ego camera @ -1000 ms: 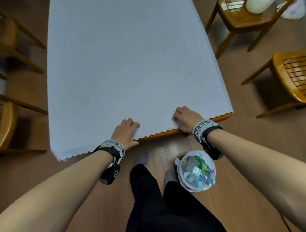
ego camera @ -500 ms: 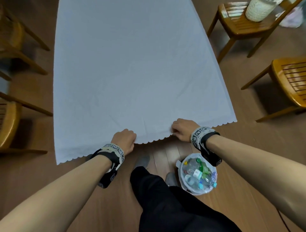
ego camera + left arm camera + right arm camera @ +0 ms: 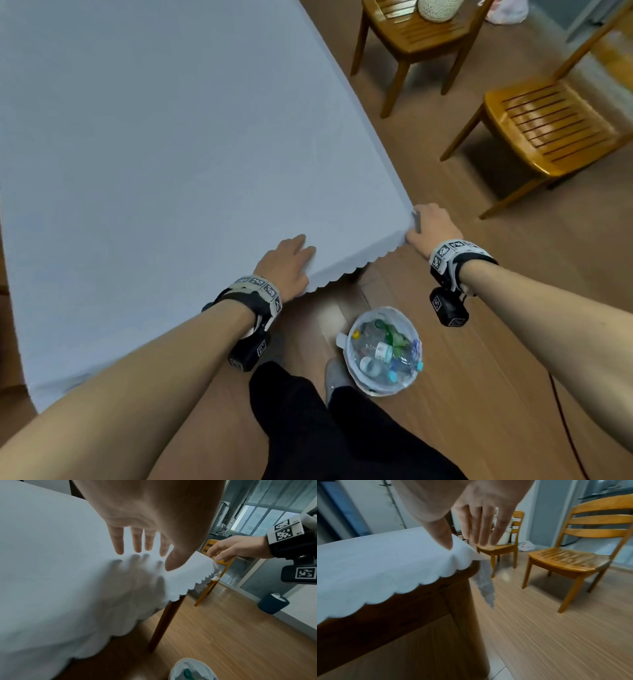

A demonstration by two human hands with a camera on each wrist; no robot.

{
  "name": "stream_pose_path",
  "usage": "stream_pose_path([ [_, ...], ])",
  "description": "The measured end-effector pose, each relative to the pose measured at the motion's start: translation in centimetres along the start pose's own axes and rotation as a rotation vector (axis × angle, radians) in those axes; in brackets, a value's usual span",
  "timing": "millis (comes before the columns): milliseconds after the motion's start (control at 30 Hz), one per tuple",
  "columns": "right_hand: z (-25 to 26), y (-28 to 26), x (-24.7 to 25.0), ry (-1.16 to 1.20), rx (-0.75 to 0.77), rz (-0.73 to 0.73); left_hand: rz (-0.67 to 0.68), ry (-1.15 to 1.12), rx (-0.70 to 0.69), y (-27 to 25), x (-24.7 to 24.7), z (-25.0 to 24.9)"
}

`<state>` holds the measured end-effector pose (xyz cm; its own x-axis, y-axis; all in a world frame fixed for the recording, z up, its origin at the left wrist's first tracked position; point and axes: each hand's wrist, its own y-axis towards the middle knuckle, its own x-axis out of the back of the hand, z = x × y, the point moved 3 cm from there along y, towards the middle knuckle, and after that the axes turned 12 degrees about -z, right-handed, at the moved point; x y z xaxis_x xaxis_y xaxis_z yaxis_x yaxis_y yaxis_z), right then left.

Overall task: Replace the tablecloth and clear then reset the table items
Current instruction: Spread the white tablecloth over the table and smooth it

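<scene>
A white tablecloth (image 3: 178, 164) with a scalloped hem covers the wooden table (image 3: 399, 616). My left hand (image 3: 291, 263) is open, its straight fingers (image 3: 135, 540) spread on or just over the cloth by the near hem; I cannot tell which. My right hand (image 3: 432, 226) is at the cloth's near right corner. In the right wrist view its thumb (image 3: 444, 536) lies on top of the corner, and its fingers (image 3: 481, 530) point down on the outer side. The cloth is pinched between them. The corner flap (image 3: 485, 586) hangs down beside the table leg.
A white bag of plastic bottles (image 3: 383, 349) sits on the wood floor by my feet. Two wooden chairs (image 3: 555, 126) (image 3: 411, 37) stand to the right, the far one bearing a white woven vessel (image 3: 436, 8). A dark bin (image 3: 272, 604) is near the wall.
Both hands slid right along the near hem. The right hand went to the corner and the left uncurled flat. The cloth now covers the table's near wooden edge.
</scene>
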<state>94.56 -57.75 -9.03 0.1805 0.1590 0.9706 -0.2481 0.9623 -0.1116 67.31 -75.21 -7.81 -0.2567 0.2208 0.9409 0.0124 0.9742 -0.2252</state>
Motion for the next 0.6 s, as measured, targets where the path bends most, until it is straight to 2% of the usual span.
stream_pose_path([
  [100, -1.8, 0.8, -0.7, -0.003, -0.018, 0.134, -0.003, 0.086, 0.013, 1.3, -1.2, -1.7],
  [167, -2.1, 1.1, -0.9, 0.043, -0.044, 0.164, -0.020, 0.079, 0.040, 1.4, -1.4, -2.0],
  [333, -2.7, 1.6, 0.1, 0.030, -0.117, 0.124, 0.037, 0.082, 0.038, 1.5, -0.7, -1.8],
  [533, -3.7, 0.4, 0.5, -0.022, -0.105, 0.085, 0.042, 0.115, 0.005, 0.7, -0.6, -2.6],
  [600, -4.0, 0.2, 0.4, -0.036, -0.107, 0.112, 0.043, 0.141, -0.020, -0.1, -1.0, -3.0],
])
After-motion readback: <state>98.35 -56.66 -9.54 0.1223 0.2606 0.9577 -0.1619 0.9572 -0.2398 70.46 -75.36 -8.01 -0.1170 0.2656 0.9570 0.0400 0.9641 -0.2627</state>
